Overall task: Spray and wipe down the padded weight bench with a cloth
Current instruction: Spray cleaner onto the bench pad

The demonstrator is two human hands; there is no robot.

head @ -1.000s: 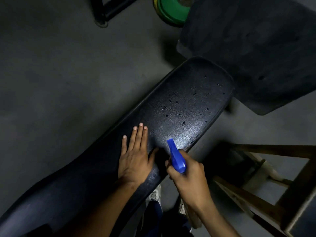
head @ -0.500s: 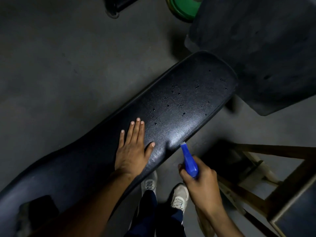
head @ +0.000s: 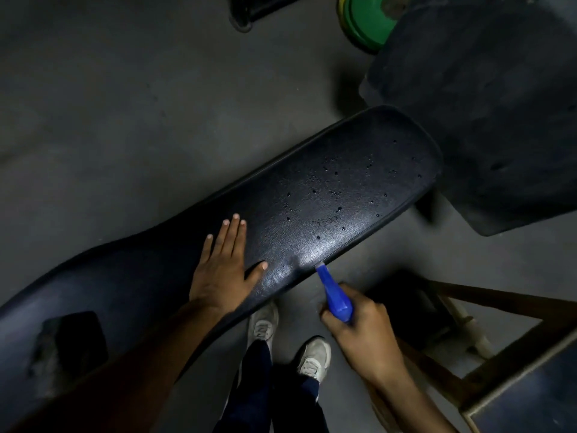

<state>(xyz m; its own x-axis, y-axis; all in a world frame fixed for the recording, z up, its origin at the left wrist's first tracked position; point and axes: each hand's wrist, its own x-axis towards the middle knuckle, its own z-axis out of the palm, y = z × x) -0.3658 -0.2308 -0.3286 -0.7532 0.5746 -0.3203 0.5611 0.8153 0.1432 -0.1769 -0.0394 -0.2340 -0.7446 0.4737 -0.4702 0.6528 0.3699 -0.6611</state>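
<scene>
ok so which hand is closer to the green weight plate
Left. The left hand lies flat on the bench pad, below and left of the green plate. The right hand, holding the spray bottle, sits lower, off the pad's edge.

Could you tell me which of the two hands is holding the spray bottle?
The right hand grips the blue spray bottle; the left hand lies flat and empty on the bench.

Bench pad (head: 312, 214) is looking like black grained vinyl, pebbly and catching a glossy sheen near the edge, with droplets (head: 335, 195) beading on it. Spray nozzle (head: 334, 295) is showing as smooth blue plastic. Floor (head: 125, 104) is looking matt grey, stool (head: 499, 298) frame dull wood.
</scene>
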